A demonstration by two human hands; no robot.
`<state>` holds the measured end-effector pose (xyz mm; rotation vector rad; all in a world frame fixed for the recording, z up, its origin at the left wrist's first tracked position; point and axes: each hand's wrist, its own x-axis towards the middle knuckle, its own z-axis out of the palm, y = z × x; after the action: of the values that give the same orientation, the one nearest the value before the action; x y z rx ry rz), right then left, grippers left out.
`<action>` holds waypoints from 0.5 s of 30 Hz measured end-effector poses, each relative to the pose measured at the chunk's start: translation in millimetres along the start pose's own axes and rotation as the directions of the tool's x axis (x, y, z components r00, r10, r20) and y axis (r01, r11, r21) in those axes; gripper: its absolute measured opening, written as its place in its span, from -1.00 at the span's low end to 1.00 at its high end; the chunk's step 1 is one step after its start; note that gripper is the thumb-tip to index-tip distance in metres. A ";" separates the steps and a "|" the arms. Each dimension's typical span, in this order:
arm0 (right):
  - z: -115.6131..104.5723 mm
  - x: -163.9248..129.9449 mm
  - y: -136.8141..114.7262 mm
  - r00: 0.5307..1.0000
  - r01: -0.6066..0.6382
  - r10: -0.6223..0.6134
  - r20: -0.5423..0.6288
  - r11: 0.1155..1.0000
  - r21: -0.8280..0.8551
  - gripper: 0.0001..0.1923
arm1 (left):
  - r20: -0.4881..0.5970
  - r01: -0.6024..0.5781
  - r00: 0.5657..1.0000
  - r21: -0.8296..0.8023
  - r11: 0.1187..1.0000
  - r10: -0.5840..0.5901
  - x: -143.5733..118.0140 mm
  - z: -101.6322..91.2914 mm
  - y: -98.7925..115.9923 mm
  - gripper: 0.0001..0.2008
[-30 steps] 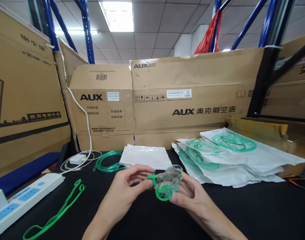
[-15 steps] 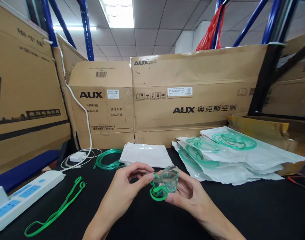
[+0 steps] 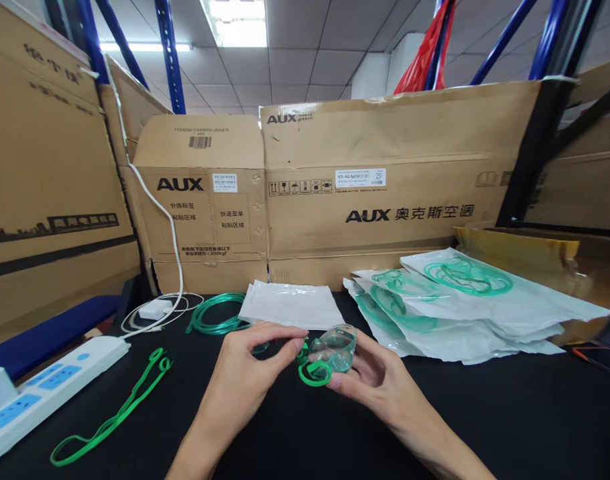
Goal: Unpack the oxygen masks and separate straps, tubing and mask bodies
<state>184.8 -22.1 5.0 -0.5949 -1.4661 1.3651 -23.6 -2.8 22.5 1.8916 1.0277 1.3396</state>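
A: What's in hand?
B: Clear mask [image 3: 335,345], small, translucent cup shape with a green ring [image 3: 313,373] at its near end. Ring faces the camera, a bit low and left of the cup.

A: Room around it?
B: Black table [image 3: 509,413] is bare in front and to the right of the hands. Behind: flat white pouch [image 3: 291,305] just beyond the fingers, coiled green tubing [image 3: 213,317] to its left. Stack of sealed bags [image 3: 465,303] back right, near but not touching. Green strap [image 3: 115,417] lies well apart on the left; power strip [image 3: 45,393] at the left edge. Cardboard boxes [image 3: 385,180] wall off the far side.

A: Hands?
B: Right hand [image 3: 379,383] cups the mask from below and the right, fingers closed around it. Left hand [image 3: 245,380] pinches at the green fitting on the mask's left side, thumb and forefinger together. Both hands meet at the mask, held just above the table, centre of the view.
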 end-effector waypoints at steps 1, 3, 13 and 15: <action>-0.5 0.4 1.1 1.000 0.003 -0.003 -0.011 1.000 -0.001 -0.58 | -0.024 -0.018 1.000 0.024 1.000 0.018 -0.5 1.3 0.1 -0.86; -1.6 1.0 3.7 1.000 0.006 -0.006 -0.029 1.000 -0.004 -0.56 | -0.049 -0.041 0.998 0.064 0.997 0.044 -1.1 3.7 0.2 -0.83; 1.6 1.7 4.5 0.997 0.024 -0.036 -0.070 0.985 -0.168 -0.62 | -0.067 -0.131 0.987 0.189 0.973 0.146 -2.7 7.4 -0.2 -0.81; 0.9 1.9 5.8 0.992 0.051 -0.083 -0.096 0.951 -0.304 -0.64 | -0.075 -0.181 0.976 0.229 0.956 0.203 -3.3 9.1 -1.0 -0.81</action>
<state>181.7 -19.4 0.3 -0.7928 -1.6038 1.0461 -15.8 -5.4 17.3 2.1560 1.1032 1.4925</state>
